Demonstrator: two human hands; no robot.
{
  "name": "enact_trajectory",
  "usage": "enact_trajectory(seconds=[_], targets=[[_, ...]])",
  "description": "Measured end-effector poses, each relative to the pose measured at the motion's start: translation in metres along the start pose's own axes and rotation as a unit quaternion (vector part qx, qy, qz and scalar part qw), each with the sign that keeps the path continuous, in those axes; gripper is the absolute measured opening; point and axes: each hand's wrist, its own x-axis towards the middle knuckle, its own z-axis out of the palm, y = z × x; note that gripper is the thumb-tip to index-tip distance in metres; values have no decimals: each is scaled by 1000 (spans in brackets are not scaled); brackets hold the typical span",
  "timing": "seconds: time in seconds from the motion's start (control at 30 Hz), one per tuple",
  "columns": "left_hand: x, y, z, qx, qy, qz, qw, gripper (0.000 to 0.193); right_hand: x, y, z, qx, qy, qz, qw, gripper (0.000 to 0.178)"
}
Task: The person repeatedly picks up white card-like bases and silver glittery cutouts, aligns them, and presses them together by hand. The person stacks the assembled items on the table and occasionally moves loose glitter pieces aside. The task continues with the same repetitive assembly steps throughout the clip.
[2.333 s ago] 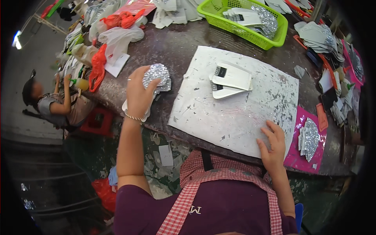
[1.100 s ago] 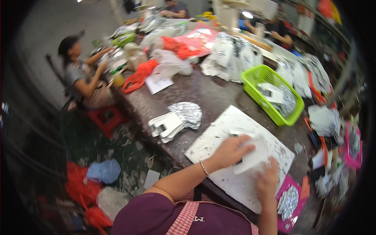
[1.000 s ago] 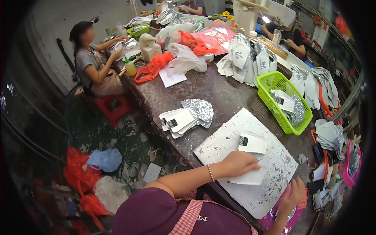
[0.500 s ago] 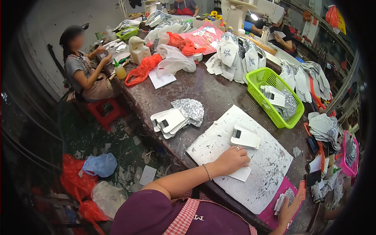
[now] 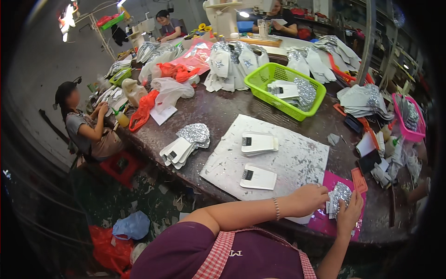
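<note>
Stack of silver glitter pieces (image 5: 342,191) on magenta sheet (image 5: 320,223), beside white board (image 5: 299,160). Left hand (image 5: 307,200) at its left edge, fingers bent; right hand (image 5: 348,216) at its right, fingers lightly curled. Grip of either: cannot tell. Green basket (image 5: 274,102) beyond board.

Silver glitter pcs (image 5: 342,191), fanned stk, on pink sheet (image 5: 322,225).

Left forearm (image 5: 248,215) angled rightward; left hand (image 5: 308,200) curled near right hand (image 5: 349,216).
</note>
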Motion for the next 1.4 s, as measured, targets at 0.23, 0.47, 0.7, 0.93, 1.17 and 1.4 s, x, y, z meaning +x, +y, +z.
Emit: enact_trajectory(seconds=[0.23,0.47,0.7,0.93,1.17,1.4], targets=[[57,-7,85,142,122,54,981,57,-11,-6,-15,61,-3,61,996,44],[65,-4,71,95,-41,-57,993,74,2,-2,-19,104,1,108,989,55],[56,5,64,10,17,-67,998,86,-9,-26,-24,21,120,-1,993,59],[57,13,43,-130,131,-44,982,71,0,-25,-34,425,45,189,884,24],[17,-5,-1,-467,90,-169,863,32,19,-62,-40,721,-16,245,648,29],[-63,-15,-59,-591,163,-225,757,18,18,-144,-30,802,-110,276,517,31]])
